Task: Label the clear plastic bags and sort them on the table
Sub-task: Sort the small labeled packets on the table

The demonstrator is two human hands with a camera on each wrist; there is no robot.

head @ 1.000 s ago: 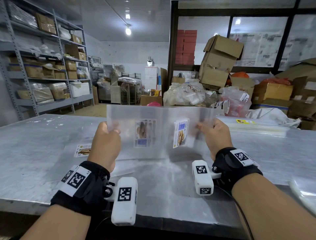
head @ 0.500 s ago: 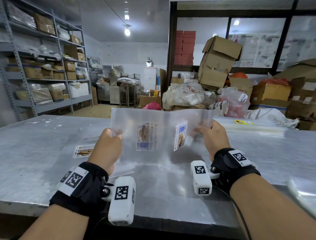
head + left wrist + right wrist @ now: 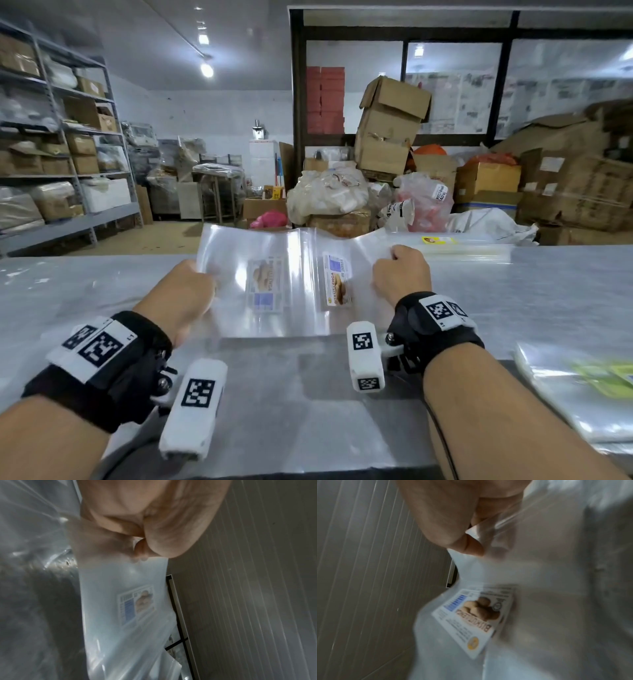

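I hold clear plastic bags (image 3: 294, 260) upright over the metal table (image 3: 85, 294), stretched between both hands. My left hand (image 3: 191, 287) grips the left edge and my right hand (image 3: 399, 270) grips the right edge, fingers curled on the plastic. One biscuit label (image 3: 337, 282) faces me on the right half. A second label (image 3: 265, 289) shows faintly through the plastic on the left half. In the left wrist view my left hand (image 3: 142, 547) pinches the film above the pale label (image 3: 137, 604). In the right wrist view my right hand (image 3: 471, 545) pinches it above the printed label (image 3: 474, 619).
A flat stack of clear bags (image 3: 472, 248) with a yellow sticker lies at the table's far right. More bags (image 3: 579, 387) with green print lie at the near right edge. Cardboard boxes (image 3: 390, 126) and filled sacks stand behind the table; shelving (image 3: 61, 144) lines the left wall.
Both hands keep their hold on the bags. The right half has turned so that its label faces me more squarely, and the bags sit slightly farther out over the table.
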